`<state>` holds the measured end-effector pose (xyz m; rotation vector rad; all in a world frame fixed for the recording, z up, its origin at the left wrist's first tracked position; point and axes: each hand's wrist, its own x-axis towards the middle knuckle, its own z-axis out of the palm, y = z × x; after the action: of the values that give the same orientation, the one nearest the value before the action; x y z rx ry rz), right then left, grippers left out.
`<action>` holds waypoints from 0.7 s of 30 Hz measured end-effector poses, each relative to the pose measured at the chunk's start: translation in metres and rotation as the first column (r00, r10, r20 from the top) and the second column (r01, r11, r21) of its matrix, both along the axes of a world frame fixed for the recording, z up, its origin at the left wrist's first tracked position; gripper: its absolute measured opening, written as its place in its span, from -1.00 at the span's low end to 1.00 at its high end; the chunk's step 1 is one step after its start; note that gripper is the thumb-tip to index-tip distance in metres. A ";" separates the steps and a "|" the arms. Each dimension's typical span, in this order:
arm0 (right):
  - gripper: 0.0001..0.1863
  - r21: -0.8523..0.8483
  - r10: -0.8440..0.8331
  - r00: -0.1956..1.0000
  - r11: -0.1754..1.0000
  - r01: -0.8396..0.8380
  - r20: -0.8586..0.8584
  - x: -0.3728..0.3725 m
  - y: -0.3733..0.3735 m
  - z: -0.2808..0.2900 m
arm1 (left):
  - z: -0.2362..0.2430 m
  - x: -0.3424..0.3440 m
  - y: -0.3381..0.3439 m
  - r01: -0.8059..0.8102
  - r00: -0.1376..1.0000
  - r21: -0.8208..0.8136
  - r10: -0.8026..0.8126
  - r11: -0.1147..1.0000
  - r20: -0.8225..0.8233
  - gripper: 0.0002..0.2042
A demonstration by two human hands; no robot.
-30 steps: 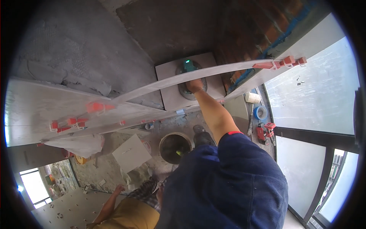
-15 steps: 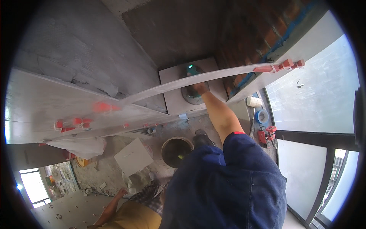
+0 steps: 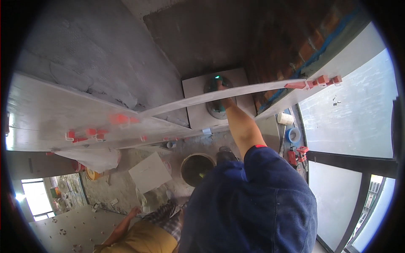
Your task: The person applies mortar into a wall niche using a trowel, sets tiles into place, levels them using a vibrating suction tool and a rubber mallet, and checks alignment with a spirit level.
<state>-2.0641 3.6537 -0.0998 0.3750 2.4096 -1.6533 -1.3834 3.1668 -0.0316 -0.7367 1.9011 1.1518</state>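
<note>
My right hand [image 3: 226, 101] grips a round tile-vibrator tool [image 3: 216, 109] with a small green light, resting on a square grey tile [image 3: 196, 116] inside a recess. A long pale strip [image 3: 181, 104] crosses in front, partly hiding the tool and my fingers. Red levelling clips [image 3: 322, 81] are fixed along the panel edges, at right and left. Brick with a blue band [image 3: 308, 46] lines the recess's right side. My left hand is not in view.
Below are a dark bucket [image 3: 190, 168], a loose square tile [image 3: 149, 172], a roll of blue tape [image 3: 292, 135] and a red tool [image 3: 297, 155]. A co-worker [image 3: 141, 236] in plaid and ochre is at lower left. Glazed panels [image 3: 350, 109] stand at right.
The view has shifted, so the recess and tile appear a little farther right and lower. My right hand stays on the tool; the co-worker's arm has shifted slightly.
</note>
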 end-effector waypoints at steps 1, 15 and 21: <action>0.03 -0.006 -0.070 0.998 0.998 0.070 0.005 0.001 -0.001 0.000 | 0.002 0.004 0.000 -0.024 0.999 -0.004 0.024 1.000 0.038 -0.71; -0.05 -0.174 -0.051 0.998 0.983 0.057 0.043 -0.005 -0.004 -0.007 | -0.008 0.018 0.008 -0.099 0.995 0.120 0.097 0.988 0.022 -0.71; -0.04 -0.117 -0.069 0.997 0.991 0.071 0.016 -0.012 0.005 -0.008 | -0.010 0.009 0.006 -0.110 0.993 0.140 0.103 0.984 0.054 -0.68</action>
<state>-2.0758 3.6592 -0.1081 0.4531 2.3023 -1.8069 -1.3748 3.1729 -0.0416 -0.7868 1.7386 1.3107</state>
